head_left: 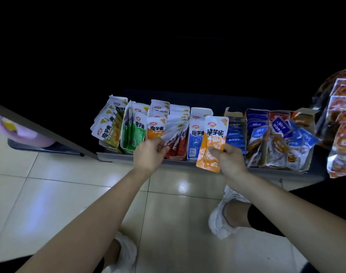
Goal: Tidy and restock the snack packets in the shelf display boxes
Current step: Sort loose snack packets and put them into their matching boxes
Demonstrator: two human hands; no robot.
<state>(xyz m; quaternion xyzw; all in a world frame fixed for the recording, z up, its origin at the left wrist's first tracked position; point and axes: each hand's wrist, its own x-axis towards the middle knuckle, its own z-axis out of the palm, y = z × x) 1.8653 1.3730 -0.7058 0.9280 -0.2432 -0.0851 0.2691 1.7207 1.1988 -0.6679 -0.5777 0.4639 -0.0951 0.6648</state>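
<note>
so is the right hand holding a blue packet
No, the right hand grips an orange packet.

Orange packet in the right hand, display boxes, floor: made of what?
Orange packet: glossy plastic film, apparently; crinkled, with glare.
Display boxes: probably thin printed cardboard; torn flaps, matt white edges.
Floor: likely glazed tile; grout lines, mirror-like reflections.
</note>
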